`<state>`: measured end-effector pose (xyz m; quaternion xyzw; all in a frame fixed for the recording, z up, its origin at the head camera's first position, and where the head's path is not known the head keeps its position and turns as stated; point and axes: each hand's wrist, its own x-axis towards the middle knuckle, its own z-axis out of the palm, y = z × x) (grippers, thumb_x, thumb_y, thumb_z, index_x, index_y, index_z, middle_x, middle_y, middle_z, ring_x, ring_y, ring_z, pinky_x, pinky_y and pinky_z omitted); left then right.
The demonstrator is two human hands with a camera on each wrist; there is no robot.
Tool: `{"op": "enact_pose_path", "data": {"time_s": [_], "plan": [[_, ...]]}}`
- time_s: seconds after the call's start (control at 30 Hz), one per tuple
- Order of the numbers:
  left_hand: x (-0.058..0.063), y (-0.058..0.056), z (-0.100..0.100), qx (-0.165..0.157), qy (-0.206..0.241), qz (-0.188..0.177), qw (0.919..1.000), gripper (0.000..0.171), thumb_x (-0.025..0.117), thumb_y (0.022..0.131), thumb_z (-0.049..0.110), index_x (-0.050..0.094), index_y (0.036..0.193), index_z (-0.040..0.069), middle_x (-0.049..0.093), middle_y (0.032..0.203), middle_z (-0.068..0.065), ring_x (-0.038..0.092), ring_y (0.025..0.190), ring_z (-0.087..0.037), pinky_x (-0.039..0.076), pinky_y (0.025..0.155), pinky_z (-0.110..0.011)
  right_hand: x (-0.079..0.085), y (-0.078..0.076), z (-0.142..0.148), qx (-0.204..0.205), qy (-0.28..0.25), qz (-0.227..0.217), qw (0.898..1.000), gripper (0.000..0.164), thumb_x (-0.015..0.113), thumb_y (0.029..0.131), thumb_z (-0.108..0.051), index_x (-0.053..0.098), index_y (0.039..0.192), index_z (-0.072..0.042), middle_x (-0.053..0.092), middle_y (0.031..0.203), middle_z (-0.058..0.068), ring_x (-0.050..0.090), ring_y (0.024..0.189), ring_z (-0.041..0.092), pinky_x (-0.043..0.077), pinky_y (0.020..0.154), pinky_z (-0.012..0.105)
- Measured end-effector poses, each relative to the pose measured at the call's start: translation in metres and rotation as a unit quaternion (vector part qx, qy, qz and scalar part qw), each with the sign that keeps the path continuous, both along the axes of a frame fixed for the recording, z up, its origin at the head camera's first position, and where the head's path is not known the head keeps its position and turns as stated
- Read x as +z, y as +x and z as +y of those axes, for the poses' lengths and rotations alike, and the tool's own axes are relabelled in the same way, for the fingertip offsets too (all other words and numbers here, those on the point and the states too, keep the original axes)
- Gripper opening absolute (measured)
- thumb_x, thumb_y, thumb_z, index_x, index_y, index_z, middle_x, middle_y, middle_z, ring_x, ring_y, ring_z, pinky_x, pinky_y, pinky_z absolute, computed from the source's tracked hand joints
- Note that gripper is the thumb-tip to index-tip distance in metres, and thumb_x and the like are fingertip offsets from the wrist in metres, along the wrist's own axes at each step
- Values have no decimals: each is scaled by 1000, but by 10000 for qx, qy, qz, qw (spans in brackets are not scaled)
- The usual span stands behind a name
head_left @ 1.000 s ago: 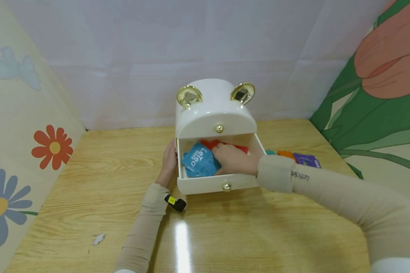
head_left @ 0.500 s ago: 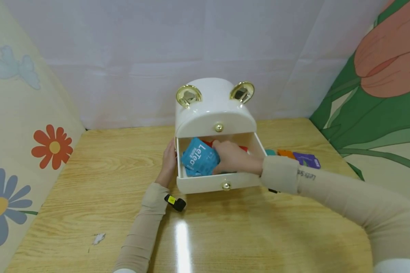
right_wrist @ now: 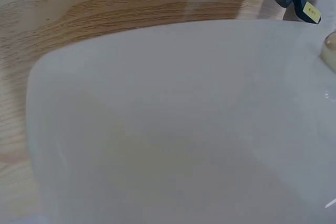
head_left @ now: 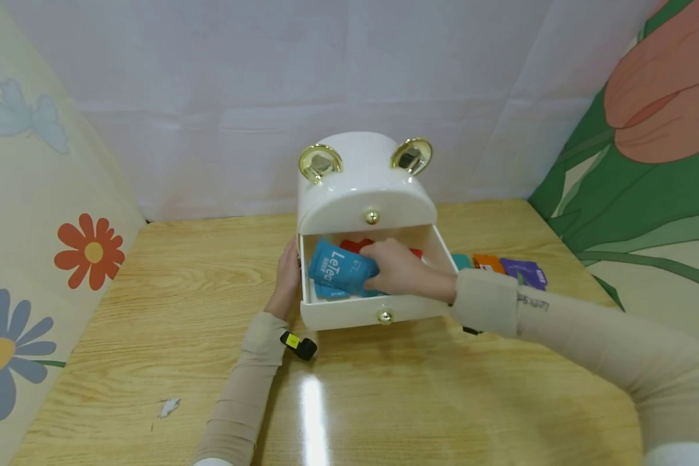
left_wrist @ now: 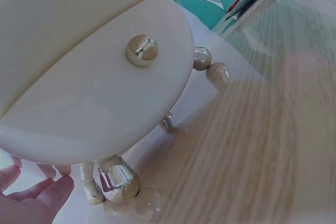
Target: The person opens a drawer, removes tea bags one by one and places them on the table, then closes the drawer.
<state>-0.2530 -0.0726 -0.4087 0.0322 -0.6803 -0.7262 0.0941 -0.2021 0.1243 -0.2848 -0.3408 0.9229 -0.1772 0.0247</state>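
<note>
Right fingers point(head_left: 378, 250) hide part of the red packaging point(head_left: 353, 246).

"What does the right hand point(head_left: 402, 268) pinch?"
"A blue LeTea packet point(head_left: 339, 265), lettering facing up, extending left from the grip."
"And around the grip?"
"The pulled-out, gold-knobbed drawer point(head_left: 343, 316) of a white cabinet point(head_left: 362, 184)."

The sachet point(head_left: 340, 266) in the right fingers point(head_left: 377, 250) looks matt, the drawer point(head_left: 340, 317) around them glossy plastic, its knob point(head_left: 385, 316) shiny metal. Below them, the worktop point(head_left: 396, 401) looks like polished wood.
</note>
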Motion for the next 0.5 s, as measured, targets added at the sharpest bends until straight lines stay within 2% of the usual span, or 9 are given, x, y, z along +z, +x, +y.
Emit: {"op": "enact_pose_path", "data": {"time_s": [0.2,0.37,0.5], "plan": [[2,1,0,18,-44,53,10000,45,28,101,29,46,128,-1,48,128,-17,45,116,-27,38,97,-39,-2,-1,5,455,-290,762,9956,23,76,64,-2,53,68,-7,49,60,-2,45,55,16,35,51,26],[1,1,0,22,-78,96,9999,45,28,101,30,48,128,0,50,126,-16,47,112,-24,38,95,-38,-2,2,9,720,-511,1303,9875,25,76,63,-2,52,70,-7,49,60,-2,44,54,16,36,50,28],[0,1,0,12,-28,101,9999,44,29,101,30,49,127,1,51,125,-16,47,111,-23,38,94,-36,2,9,11,775,-671,1578,9821,25,76,63,-1,53,71,-7,53,61,0,47,53,16,39,50,29]]}}
